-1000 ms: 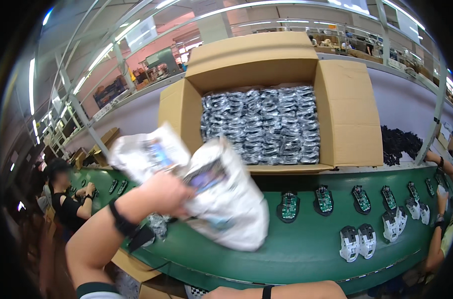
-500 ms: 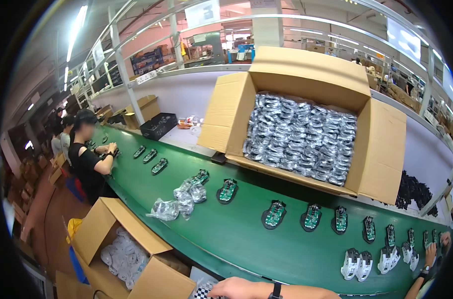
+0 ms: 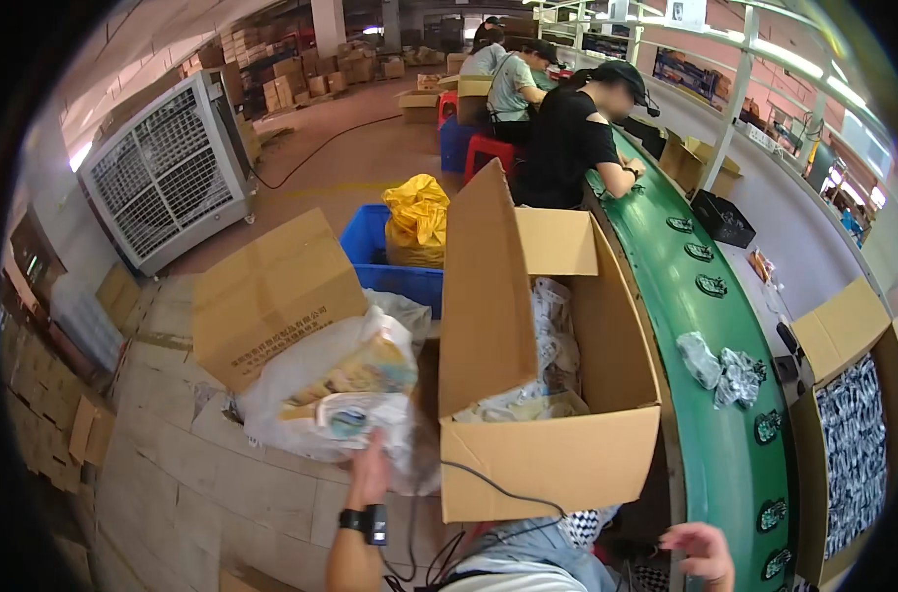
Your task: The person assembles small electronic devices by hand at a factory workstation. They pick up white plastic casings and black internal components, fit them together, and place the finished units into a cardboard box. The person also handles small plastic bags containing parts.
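Holding a white bag (image 3: pixel 336 400) by an open box (image 3: pixel 553 469)

In the head view, the left hand (image 3: pixel 370 474) is clamped on the near edge of the white bag, just left of the open box. The right hand (image 3: pixel 701 553) is well apart from it, near the left edge of the green tabletop (image 3: pixel 710 459), with its fingers loose and a bit bent. Pale plastic (image 3: pixel 553 340) lies inside the open box. Past the white bag are a brown box (image 3: pixel 271 291) and a blue bin (image 3: pixel 414 286). Small boards (image 3: pixel 772 514) and crumpled clear bags (image 3: pixel 738 380) lie on the green tabletop.
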Motion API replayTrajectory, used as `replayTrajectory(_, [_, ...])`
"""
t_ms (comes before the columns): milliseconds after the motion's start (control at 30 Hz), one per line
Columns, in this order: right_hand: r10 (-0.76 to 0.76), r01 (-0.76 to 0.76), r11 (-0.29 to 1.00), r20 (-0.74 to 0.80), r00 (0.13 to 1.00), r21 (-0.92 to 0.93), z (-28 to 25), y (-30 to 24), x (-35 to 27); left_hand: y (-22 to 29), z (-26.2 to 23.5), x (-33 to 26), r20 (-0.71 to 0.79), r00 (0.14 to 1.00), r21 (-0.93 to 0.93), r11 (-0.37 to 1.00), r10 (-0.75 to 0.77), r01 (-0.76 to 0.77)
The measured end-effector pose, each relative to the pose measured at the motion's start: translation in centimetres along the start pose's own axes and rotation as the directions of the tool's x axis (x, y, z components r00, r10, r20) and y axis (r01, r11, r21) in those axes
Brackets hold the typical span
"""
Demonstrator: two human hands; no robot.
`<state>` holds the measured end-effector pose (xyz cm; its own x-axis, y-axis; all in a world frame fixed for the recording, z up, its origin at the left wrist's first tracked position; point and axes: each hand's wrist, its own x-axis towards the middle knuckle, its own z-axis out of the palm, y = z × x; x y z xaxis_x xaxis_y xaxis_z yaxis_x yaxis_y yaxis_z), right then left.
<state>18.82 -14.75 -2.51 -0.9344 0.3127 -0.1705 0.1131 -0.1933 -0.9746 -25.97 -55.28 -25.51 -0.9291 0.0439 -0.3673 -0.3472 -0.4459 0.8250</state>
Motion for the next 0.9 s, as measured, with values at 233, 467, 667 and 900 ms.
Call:
replayTrajectory(233, [-0.435, 0.038, 0.876, -0.752, 0.496, -0.481, -3.8, 5.0, -0.6, -6.9, 9.0, 10.8, 0.501, 0.864, 0.512, 0.787, 0.052, -0.344])
replayTrajectory(467, [-0.387, 0.046, 0.916, -0.847, 0.365, -0.399, -3.0, 5.2, -1.5, -16.7, 7.4, 15.9, 0.552, 0.833, 0.391, 0.888, -0.016, -0.242])
replayTrajectory(667, [-0.384, 0.022, 0.914, -0.844, 0.375, -0.406, -2.4, 3.9, 0.9, -15.7, 5.0, 14.4, 0.5, 0.861, 0.388, 0.914, -0.099, -0.12])
replayTrajectory(900, [-0.359, -0.017, 0.927, -0.899, 0.253, -0.375, -1.6, 4.7, -2.1, -13.8, 4.5, 12.2, 0.474, 0.866, 0.309, 0.951, -0.157, 0.003])
